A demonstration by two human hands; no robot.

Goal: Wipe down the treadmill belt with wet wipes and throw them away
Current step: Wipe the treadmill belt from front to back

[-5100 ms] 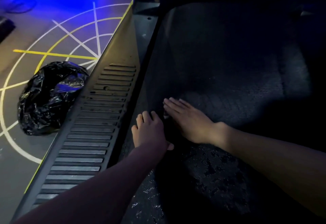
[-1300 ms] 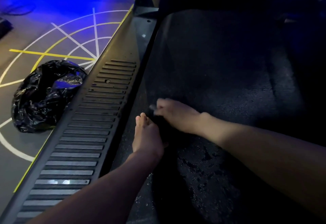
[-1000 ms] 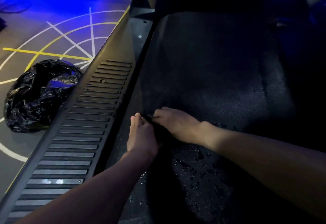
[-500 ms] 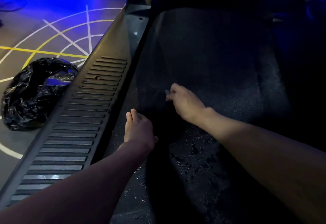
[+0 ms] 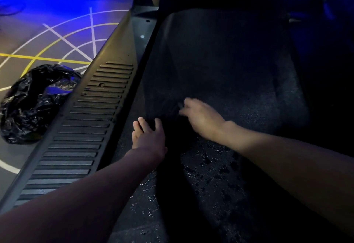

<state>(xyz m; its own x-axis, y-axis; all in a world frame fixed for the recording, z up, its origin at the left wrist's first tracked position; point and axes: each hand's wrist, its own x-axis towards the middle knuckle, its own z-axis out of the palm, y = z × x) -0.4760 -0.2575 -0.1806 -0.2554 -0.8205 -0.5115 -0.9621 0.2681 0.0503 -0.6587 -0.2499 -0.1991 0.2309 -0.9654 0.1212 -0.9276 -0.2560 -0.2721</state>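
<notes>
- Looking down on a dark, pebbled treadmill belt (image 5: 220, 66), filling the middle and right of the view and running away toward the machine's shadowed front.
- Glistening in ragged wet patches (image 5: 210, 166) on the near stretch of belt, and looking dry and matte farther up. Judging from that, wiping partly done, with the far stretch left to cover.
- Reaching the right hand (image 5: 203, 117) out over the belt just beyond the wet area, fingers bending down toward the surface. Blurring too much to tell whether clamped on anything.
- Showing a small grey sliver (image 5: 180, 105) at those fingertips, possibly the wet wipe, but too blurred to be sure.
- Pressing the left hand (image 5: 149, 137) flat on the belt near its left edge, fingers straight and slightly apart, holding nothing. Probably bracing the forward lean, or steadying the belt against sliding under the strokes.
- Bordering the belt on the left with a grey ribbed side rail (image 5: 86, 127).
- Sitting on the floor (image 5: 23, 37) just beside that rail, a crumpled black bin bag (image 5: 36, 103) with its mouth gaping upward, likely placed close by for dropping used wipes.
- Crossing the grey floor with white and yellow painted arcs and spokes, bathing the far side of the room in blue light and leaving the treadmill dim.
</notes>
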